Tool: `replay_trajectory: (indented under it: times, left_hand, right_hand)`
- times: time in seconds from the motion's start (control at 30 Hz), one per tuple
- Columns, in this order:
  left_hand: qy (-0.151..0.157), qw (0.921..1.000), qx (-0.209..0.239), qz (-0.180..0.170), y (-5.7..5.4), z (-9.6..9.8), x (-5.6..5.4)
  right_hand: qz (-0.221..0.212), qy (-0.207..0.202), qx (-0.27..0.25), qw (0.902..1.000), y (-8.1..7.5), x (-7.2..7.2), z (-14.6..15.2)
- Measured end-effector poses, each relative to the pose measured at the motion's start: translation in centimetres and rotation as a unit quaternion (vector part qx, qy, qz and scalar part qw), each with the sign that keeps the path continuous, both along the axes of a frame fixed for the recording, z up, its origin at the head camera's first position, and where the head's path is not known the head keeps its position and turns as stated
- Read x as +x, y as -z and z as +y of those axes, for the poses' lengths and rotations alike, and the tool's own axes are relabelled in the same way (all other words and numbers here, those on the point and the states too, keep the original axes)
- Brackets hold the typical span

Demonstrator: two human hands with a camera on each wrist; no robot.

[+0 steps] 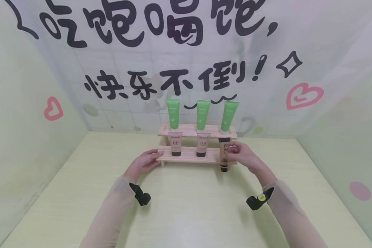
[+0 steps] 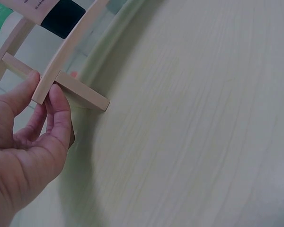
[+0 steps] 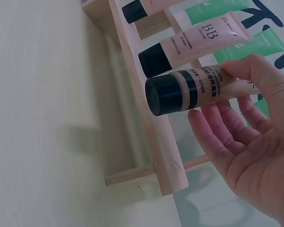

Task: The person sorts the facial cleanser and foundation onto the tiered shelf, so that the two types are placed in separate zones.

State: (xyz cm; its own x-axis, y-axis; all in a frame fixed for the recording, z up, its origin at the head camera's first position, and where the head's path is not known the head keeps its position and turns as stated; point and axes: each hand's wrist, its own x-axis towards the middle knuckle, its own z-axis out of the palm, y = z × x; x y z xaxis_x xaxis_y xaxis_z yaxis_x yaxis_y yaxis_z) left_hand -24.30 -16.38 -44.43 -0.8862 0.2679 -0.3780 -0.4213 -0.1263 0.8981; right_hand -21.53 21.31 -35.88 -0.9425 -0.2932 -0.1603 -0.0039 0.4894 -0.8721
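Note:
A two-tier wooden rack (image 1: 190, 158) stands on the table. My left hand (image 1: 145, 161) grips the left end of its lower shelf, thumb above and fingers beneath, as the left wrist view shows. Between thumb and fingers, my right hand (image 1: 242, 155) holds a beige foundation tube (image 3: 199, 89) with a black cap pointing down, in front of the lower shelf's right end. Two pink BB cream tubes, one left (image 1: 175, 144) and one in the middle (image 1: 202, 145), stand cap-down on that shelf. Three green tubes (image 1: 203, 113) stand along the upper shelf, the right one (image 1: 229, 116) leaning.
Behind the rack hangs a white printed backdrop (image 1: 136, 113) with large black characters and pink hearts. Side panels flank the pale wood-grain table (image 1: 186, 210). Black wrist cameras (image 1: 140, 194) are strapped over both sleeves.

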Motion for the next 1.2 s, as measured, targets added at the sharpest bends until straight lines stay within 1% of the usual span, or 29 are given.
replay_trajectory:
  times: [0.1, 0.13, 0.17, 0.27, 0.33, 0.47, 0.67, 0.77, 1.03, 1.13, 1.2]
  left_hand:
    - [-0.008, 0.9999, -0.011, -0.009, -0.3, 0.1, 0.2]
    - [-0.016, 0.9993, -0.028, -0.016, -0.7, 0.3, 0.3]
    - [-0.02, 0.9991, -0.03, -0.022, -1.0, 0.4, 0.5]
    - [-0.028, 0.9987, -0.023, -0.035, -1.6, 0.6, 0.7]
    - [-0.029, 0.9987, -0.013, -0.04, -1.8, 0.6, 0.7]
    - [-0.033, 0.9985, -0.008, -0.043, -1.8, 0.5, 0.5]
    - [-0.032, 0.9985, -0.015, -0.042, -1.7, 0.5, 0.5]
    - [-0.03, 0.9986, -0.014, -0.04, -1.7, 0.6, 0.6]
    - [-0.03, 0.9985, -0.014, -0.043, -1.7, 0.7, 0.8]
    - [-0.03, 0.9986, -0.013, -0.042, -1.7, 0.6, 0.8]
    - [-0.032, 0.9987, -0.006, -0.04, -1.9, 0.5, 0.8]
  right_hand:
    - [0.029, 0.0, 0.004, 0.9996, 0.0, -0.3, 0.4]
    - [0.037, 0.0, 0.004, 0.9993, -0.1, -0.4, 0.4]
    - [0.043, 0.001, 0.007, 0.9991, -0.1, -0.5, 0.5]
    - [0.056, 0.004, 0.01, 0.9984, -0.3, -0.8, 0.4]
    - [0.062, 0.012, 0.006, 0.998, -0.4, -0.9, 0.4]
    - [0.073, 0.034, -0.014, 0.9967, -0.2, -1.2, 0.3]
    - [0.092, 0.073, -0.044, 0.9921, 0.5, -1.7, 0.2]
    - [0.101, 0.086, -0.049, 0.99, 0.9, -1.8, 0.2]
    - [0.098, 0.092, -0.052, 0.9895, 1.9, -1.7, 0.5]
    - [0.098, 0.089, -0.062, 0.9893, 2.0, -1.5, 0.5]
    - [0.1, 0.087, -0.078, 0.9881, 2.1, -1.5, 0.4]
